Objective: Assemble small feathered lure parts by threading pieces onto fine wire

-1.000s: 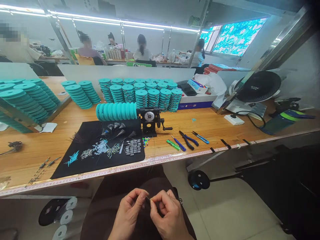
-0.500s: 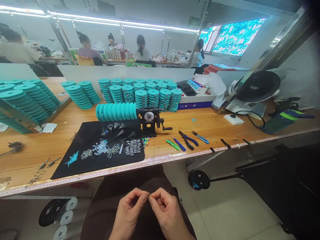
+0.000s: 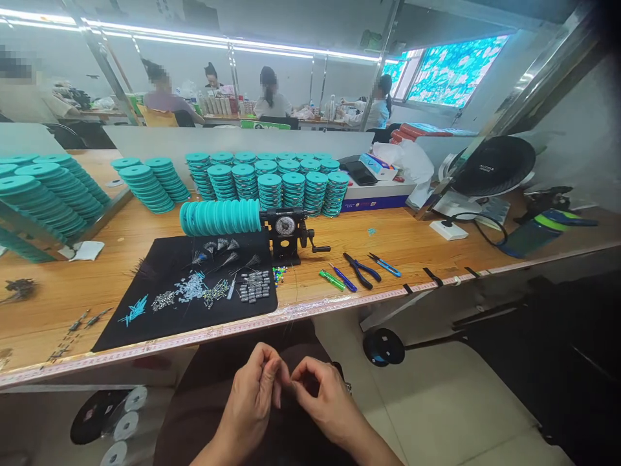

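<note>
My left hand (image 3: 255, 391) and my right hand (image 3: 323, 395) are held close together over my dark lap, below the table edge. Thumb and fingertips are pinched on both hands; whatever lies between them is too fine to make out. A thin line hangs from the winder over the table edge above them. That black hand-cranked winder (image 3: 285, 234) carries a row of teal foam spools (image 3: 220, 217) on its shaft. On the black mat (image 3: 165, 259) lie grey cylindrical weights (image 3: 255, 286), clear small pieces (image 3: 190, 287), metal swivel-like bits (image 3: 163, 300) and teal tubes (image 3: 134, 310).
Right of the winder lie a green tool (image 3: 332, 280), a blue screwdriver-like tool (image 3: 343, 278), pliers (image 3: 361, 270) and blue snips (image 3: 385, 264). Stacked teal spools (image 3: 266, 181) line the back. A measuring tape (image 3: 194, 334) runs along the front edge. Several people sit farther off.
My left hand has turned, its fingers now pointing more downward. My right hand stays pinched near it, its thumb and finger forming a wider loop. The view has shifted slightly.
</note>
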Tool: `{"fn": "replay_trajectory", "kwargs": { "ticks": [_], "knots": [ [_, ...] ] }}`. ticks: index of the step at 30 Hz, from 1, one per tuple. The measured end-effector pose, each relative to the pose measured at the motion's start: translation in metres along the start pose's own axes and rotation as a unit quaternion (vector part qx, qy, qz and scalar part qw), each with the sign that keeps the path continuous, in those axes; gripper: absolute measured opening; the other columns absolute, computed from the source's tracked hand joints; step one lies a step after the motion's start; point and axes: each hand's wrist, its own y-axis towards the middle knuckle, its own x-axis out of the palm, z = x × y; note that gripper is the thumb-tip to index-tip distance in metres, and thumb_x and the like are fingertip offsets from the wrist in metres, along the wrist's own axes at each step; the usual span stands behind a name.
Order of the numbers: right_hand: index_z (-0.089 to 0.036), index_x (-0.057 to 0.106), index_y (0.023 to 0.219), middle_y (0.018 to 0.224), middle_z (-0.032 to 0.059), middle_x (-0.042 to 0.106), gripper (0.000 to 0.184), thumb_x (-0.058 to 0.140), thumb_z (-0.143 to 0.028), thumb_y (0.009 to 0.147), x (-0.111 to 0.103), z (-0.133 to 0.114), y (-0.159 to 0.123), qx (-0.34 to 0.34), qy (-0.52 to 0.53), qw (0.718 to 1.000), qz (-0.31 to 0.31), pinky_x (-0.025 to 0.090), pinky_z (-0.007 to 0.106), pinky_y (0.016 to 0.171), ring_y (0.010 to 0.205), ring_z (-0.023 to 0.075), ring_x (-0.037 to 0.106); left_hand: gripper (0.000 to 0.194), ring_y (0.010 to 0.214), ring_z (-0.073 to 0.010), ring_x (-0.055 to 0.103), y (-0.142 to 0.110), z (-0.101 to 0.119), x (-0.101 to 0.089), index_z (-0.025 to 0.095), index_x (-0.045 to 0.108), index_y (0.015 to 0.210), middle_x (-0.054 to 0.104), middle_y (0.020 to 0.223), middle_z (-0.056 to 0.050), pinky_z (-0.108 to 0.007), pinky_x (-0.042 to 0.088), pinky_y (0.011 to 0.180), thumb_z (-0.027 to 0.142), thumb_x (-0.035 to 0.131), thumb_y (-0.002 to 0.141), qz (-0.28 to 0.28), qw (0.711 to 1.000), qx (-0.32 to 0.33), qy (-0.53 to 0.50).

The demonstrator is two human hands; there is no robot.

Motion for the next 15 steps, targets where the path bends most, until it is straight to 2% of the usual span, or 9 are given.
{"fn": "replay_trajectory", "kwargs": {
  "ticks": [4, 6, 8, 10, 13, 15],
  "knots": [
    [-0.020, 0.062, 0.076, 0.089, 0.0008, 0.065, 0.018, 0.061, -0.002, 0.077, -0.014, 0.015, 0.000, -0.037, -0.236, 0.971, 0.021, 0.037, 0.033, 0.080, 0.090, 0.0210, 0.057, 0.029, 0.047, -0.0111, 0.043, 0.005, 0.016, -0.003, 0.023, 0.046, 0.076, 0.044, 0.056, 0.007, -0.020, 0.036, 0.047, 0.044, 0.043, 0.096, -0.006, 1.000, -0.005, -0.001],
    [-0.021, 0.062, 0.075, 0.094, 0.0020, 0.065, 0.021, 0.063, 0.001, 0.074, -0.023, 0.014, -0.002, -0.036, -0.264, 0.964, 0.015, 0.038, 0.035, 0.082, 0.093, 0.0227, 0.057, 0.029, 0.048, -0.0111, 0.045, 0.007, 0.021, -0.002, 0.023, 0.047, 0.075, 0.047, 0.057, 0.006, -0.020, 0.037, 0.049, 0.043, 0.044, 0.096, -0.028, 0.999, 0.002, 0.014],
    [-0.022, 0.063, 0.082, 0.098, 0.0015, 0.064, 0.023, 0.065, 0.000, 0.074, -0.028, 0.005, -0.005, -0.037, -0.191, 0.981, -0.013, 0.041, 0.033, 0.081, 0.091, 0.0210, 0.058, 0.030, 0.049, -0.0115, 0.050, 0.008, 0.024, 0.001, 0.023, 0.049, 0.075, 0.052, 0.059, 0.004, -0.020, 0.038, 0.050, 0.043, 0.044, 0.097, -0.053, 0.998, 0.008, 0.022],
    [-0.023, 0.061, 0.093, 0.096, 0.0001, 0.064, 0.021, 0.064, -0.006, 0.080, -0.030, -0.008, -0.007, -0.034, -0.028, 0.997, -0.058, 0.044, 0.028, 0.077, 0.085, 0.0172, 0.059, 0.029, 0.052, -0.0125, 0.054, 0.008, 0.026, 0.004, 0.022, 0.051, 0.075, 0.057, 0.061, 0.003, -0.020, 0.041, 0.052, 0.042, 0.045, 0.096, -0.071, 0.997, 0.015, 0.021],
    [-0.020, 0.059, 0.091, 0.082, -0.0011, 0.062, 0.004, 0.058, -0.024, 0.092, -0.023, -0.022, -0.011, -0.002, 0.217, 0.971, -0.102, 0.047, 0.023, 0.067, 0.073, 0.0136, 0.058, 0.028, 0.053, -0.0139, 0.056, 0.006, 0.027, 0.005, 0.022, 0.056, 0.074, 0.060, 0.060, 0.002, -0.021, 0.043, 0.052, 0.042, 0.050, 0.094, -0.066, 0.998, 0.024, 0.006],
    [-0.018, 0.058, 0.085, 0.073, -0.0013, 0.059, 0.018, 0.056, -0.033, 0.094, -0.018, -0.026, -0.012, 0.026, 0.282, 0.955, -0.086, 0.047, 0.023, 0.063, 0.066, 0.0129, 0.057, 0.029, 0.060, -0.0159, 0.059, 0.005, 0.027, 0.003, 0.022, 0.061, 0.076, 0.066, 0.071, -0.002, -0.022, 0.047, 0.058, 0.046, 0.053, 0.091, -0.023, 0.999, 0.029, -0.009]
  ]
}}
